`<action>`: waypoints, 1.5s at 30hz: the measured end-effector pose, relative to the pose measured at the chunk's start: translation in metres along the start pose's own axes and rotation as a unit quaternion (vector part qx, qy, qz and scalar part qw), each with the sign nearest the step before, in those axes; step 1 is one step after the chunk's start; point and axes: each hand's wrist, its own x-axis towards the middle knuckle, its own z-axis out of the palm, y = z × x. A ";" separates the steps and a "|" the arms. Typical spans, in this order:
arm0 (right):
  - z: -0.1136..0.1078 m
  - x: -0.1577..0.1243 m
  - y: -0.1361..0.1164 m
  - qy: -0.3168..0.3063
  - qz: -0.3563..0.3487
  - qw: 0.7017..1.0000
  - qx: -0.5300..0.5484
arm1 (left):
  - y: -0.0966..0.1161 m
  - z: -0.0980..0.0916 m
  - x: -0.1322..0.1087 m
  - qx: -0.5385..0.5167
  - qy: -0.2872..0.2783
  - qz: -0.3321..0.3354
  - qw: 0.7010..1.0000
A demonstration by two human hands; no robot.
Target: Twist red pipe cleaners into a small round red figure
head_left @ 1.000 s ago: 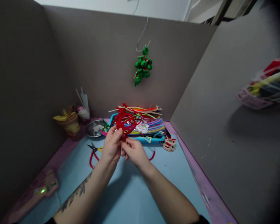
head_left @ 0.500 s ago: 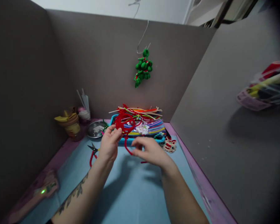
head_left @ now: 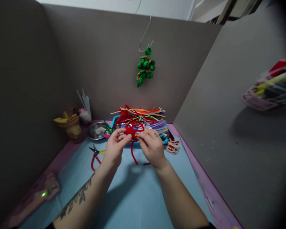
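My left hand [head_left: 114,149] and my right hand [head_left: 152,147] meet above the blue mat [head_left: 133,197], both pinching a coiled red pipe cleaner piece [head_left: 132,130]. Its loose red tail [head_left: 133,156] hangs down between my hands. Just behind it a blue tray [head_left: 115,120] is heaped with pipe cleaners of many colours [head_left: 145,117]. Small red-handled scissors [head_left: 94,156] lie on the mat left of my left hand.
Grey partition walls close in the desk on three sides. A green pipe-cleaner figure [head_left: 145,67] hangs on a wire from the back wall. A metal dish [head_left: 97,130], a cup with yellow bits [head_left: 71,125], a small red-and-white figure [head_left: 173,146] and a pink device with a green light [head_left: 38,194] stand around.
My right hand swung out to the right with the red tail, then came back up to the coil. The coil is now smaller and tighter, held between both hands.
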 end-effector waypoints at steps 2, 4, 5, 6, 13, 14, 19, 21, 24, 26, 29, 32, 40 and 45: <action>0.000 0.000 0.001 0.001 -0.005 1.000 -0.001 | 0.001 -0.001 0.001 -0.003 -0.003 -0.006 1.000; 0.000 0.000 0.002 -0.007 -0.005 1.000 -0.003 | 0.002 -0.002 0.001 0.000 -0.002 -0.008 1.000; 0.000 0.000 0.002 -0.013 -0.003 1.000 -0.003 | 0.003 -0.002 0.001 0.002 0.000 -0.009 1.000; 0.000 -0.001 0.002 -0.018 0.000 1.000 -0.001 | 0.003 -0.002 0.002 0.005 0.001 -0.011 1.000; 0.000 -0.002 0.001 0.006 0.007 1.000 0.002 | 0.002 -0.004 0.003 0.028 0.007 -0.017 0.999; 0.001 -0.002 0.001 0.009 0.009 1.000 -0.001 | 0.002 -0.003 0.003 0.030 0.007 -0.019 0.999; 0.004 -0.002 0.002 0.017 0.007 1.000 -0.001 | 0.003 -0.003 0.004 0.031 -0.002 -0.039 0.999; 0.005 -0.003 0.003 0.022 0.006 1.000 0.002 | 0.003 -0.004 0.005 0.033 -0.014 -0.051 0.998; 0.006 -0.003 0.003 0.019 0.014 1.000 -0.001 | 0.004 -0.005 0.006 0.037 -0.036 -0.068 0.996; 0.006 -0.004 0.003 0.016 0.018 1.000 -0.006 | 0.004 -0.006 0.006 0.039 -0.043 -0.073 0.996; 0.006 -0.004 0.002 0.016 0.019 1.000 -0.018 | 0.004 -0.006 0.006 0.049 -0.042 -0.073 0.995; 0.007 -0.003 0.001 0.018 0.017 0.999 -0.020 | 0.003 -0.006 0.006 0.065 -0.040 -0.068 0.995; 0.013 -0.006 -0.009 0.007 0.142 0.986 0.093 | 0.002 -0.007 0.007 0.067 -0.009 -0.061 0.996; 0.016 -0.005 -0.015 -0.010 0.238 0.948 0.212 | 0.005 -0.004 0.004 0.057 -0.004 -0.058 0.997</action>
